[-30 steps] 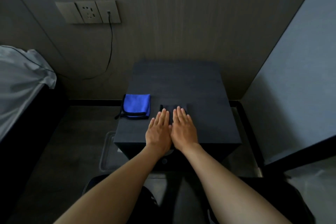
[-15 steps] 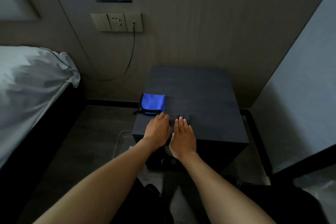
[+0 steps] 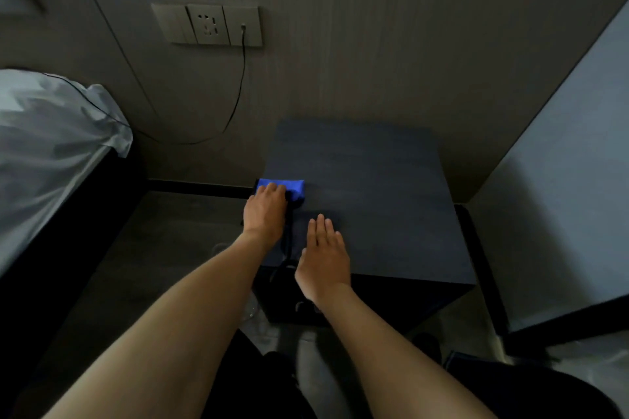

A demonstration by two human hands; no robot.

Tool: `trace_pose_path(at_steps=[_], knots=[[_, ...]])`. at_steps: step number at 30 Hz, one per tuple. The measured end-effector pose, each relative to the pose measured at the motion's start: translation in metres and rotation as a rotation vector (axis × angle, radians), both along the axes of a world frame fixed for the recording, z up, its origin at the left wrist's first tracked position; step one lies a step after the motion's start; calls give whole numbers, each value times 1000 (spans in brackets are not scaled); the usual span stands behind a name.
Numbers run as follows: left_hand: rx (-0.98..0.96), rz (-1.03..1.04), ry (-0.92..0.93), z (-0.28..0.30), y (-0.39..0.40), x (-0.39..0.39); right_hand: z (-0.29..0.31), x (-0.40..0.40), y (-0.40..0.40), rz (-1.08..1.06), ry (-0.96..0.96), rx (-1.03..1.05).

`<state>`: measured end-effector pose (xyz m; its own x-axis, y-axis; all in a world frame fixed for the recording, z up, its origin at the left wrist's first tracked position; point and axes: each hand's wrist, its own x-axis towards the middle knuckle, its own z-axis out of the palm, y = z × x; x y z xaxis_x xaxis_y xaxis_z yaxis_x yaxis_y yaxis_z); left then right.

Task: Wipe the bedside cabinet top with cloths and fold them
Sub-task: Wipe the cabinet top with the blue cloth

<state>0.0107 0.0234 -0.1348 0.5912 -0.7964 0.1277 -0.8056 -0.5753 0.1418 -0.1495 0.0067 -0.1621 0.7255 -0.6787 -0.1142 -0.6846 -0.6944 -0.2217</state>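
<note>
A dark bedside cabinet (image 3: 374, 201) stands against the wall. A folded blue cloth (image 3: 295, 186) lies at the left edge of its top. My left hand (image 3: 263, 214) rests on the blue cloth and covers its near left part, fingers curled over it. A dark folded cloth (image 3: 306, 224) lies near the front left of the top, hard to tell from the surface. My right hand (image 3: 323, 258) lies flat with fingers together on that dark cloth by the front edge.
A bed with a white sheet (image 3: 51, 146) is on the left. A wall socket panel (image 3: 207, 24) holds a plug whose black cable (image 3: 238, 95) hangs down toward the bed. A pale wall panel (image 3: 561, 197) flanks the cabinet on the right.
My left hand has moved away from the right hand, forward and left, onto the blue cloth. The right hand stays on the dark cloth. The view has swung to the left.
</note>
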Motion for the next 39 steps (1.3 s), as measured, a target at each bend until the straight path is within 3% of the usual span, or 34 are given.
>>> trace_pose_path(at_steps=[8,16,27,39], knots=[[-358,89,30,12,-18,13,3,60,-51,38,60,-28],[-438,26,32,-17,-38,25,3,118,-134,16,86,-36],[-409,150,27,-32,-49,23,-1,198,-238,12,95,-62],[-222,-61,23,-23,-20,19,-1,267,-238,130,89,-52]])
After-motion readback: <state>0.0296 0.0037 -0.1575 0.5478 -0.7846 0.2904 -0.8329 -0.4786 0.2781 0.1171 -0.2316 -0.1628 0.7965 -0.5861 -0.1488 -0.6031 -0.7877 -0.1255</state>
